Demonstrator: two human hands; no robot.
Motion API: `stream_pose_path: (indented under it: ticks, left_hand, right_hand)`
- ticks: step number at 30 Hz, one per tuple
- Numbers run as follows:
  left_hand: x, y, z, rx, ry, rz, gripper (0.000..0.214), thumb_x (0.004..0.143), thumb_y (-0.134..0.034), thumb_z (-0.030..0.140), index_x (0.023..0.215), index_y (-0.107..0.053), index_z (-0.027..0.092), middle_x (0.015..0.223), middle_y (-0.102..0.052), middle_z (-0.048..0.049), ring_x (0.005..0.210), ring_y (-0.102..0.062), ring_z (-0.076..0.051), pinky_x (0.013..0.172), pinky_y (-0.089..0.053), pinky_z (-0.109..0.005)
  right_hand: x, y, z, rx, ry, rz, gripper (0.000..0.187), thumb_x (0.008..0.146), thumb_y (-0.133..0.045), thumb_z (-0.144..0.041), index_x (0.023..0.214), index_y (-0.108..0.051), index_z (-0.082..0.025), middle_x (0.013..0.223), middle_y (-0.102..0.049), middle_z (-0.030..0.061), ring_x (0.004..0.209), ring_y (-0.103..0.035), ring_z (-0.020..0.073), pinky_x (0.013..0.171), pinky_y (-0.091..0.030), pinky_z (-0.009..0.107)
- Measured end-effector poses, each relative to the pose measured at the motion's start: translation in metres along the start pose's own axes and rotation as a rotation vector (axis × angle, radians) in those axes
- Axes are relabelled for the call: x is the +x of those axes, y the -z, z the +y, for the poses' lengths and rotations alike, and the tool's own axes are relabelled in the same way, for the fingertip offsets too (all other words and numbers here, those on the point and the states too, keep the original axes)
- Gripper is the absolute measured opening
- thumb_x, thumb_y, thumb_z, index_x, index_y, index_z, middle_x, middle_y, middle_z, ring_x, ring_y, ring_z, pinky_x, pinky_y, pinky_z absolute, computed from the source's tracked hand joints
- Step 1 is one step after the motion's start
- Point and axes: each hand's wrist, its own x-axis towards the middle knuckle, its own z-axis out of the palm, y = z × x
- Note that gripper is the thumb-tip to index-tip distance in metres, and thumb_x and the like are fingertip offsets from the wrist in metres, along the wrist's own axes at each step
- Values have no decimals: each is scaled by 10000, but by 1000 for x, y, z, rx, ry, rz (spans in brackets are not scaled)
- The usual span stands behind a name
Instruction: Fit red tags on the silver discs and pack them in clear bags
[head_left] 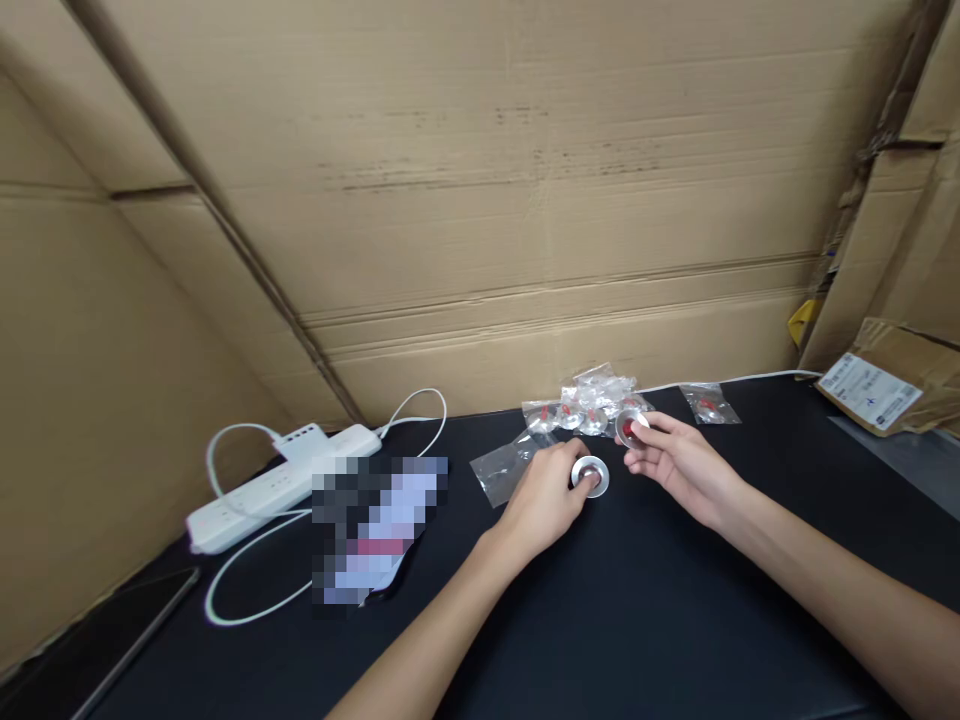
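Note:
My left hand is closed on a small round silver metal dish, its thumb pressed into the hollow. To its right, my right hand pinches a second silver dish with a red centre, tilted so its inner face shows. The two dishes are close together but apart. Beside the left hand lies a flat clear plastic bag. Just behind both hands is a pile of clear bags, several of them holding silver discs with red marks. A separate bagged disc sits to the right.
A white power strip with a plugged-in charger and looping white cables lies on the black tabletop at left. Near it are a blurred-out item and a dark flat device. A labelled cardboard package stands at right. Cardboard walls enclose the table.

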Motion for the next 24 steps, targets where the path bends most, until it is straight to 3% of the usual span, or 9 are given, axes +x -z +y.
stream_pose_path:
  ticks: [4,9,13,15,18,20,24]
  left_hand:
    - [1,1,2,-97,33,21,25,842,-560,222,838,-576,202,688,-634,9,630,-574,-160,598,-386,-277]
    - [3,-3,0,-277,120,45,86,839,-595,242,788,-547,192,595,-604,21,539,-582,-144,520,-401,-251]
    - [5,-5,7,-710,368,27,137,806,-663,248,826,-563,156,633,-658,-30,492,-626,-159,436,-456,-246]
    - [4,-2,13,-936,461,6,142,781,-701,219,808,-600,122,665,-681,-71,524,-657,-169,478,-520,-268]
    - [2,1,21,-1093,546,-25,107,762,-725,168,757,-648,94,709,-704,-109,580,-691,-179,556,-572,-273]
    - [2,2,22,-1139,560,-52,96,785,-710,171,752,-674,89,720,-713,-121,592,-700,-188,586,-587,-284]
    - [2,2,21,-1238,534,-66,202,888,-604,222,788,-700,75,740,-725,-157,608,-705,-198,681,-605,-338]
  right_hand:
    - [-1,-2,0,-21,-1,18,196,750,-769,-224,843,-610,-157,788,-690,48,643,-690,156,646,-552,262]
    - [0,-3,5,-135,49,13,222,753,-759,-293,849,-617,-152,788,-682,46,646,-689,165,645,-553,286]
    - [-2,-3,8,-536,367,22,185,809,-690,-323,903,-631,-176,697,-668,26,566,-662,180,552,-533,305]
    - [-5,-3,7,-780,556,24,137,849,-637,-294,941,-669,-199,752,-690,31,579,-655,177,577,-531,319]
    - [-9,-4,6,-1013,767,18,185,875,-589,-227,1004,-721,-248,872,-725,35,652,-653,182,665,-528,344]
    - [-10,-3,7,-1068,837,3,232,873,-586,-207,1042,-731,-271,903,-733,36,661,-645,188,669,-525,351]
    - [-11,-3,10,-1160,826,-84,284,883,-573,-203,1123,-713,-266,936,-729,55,723,-662,205,687,-543,362]
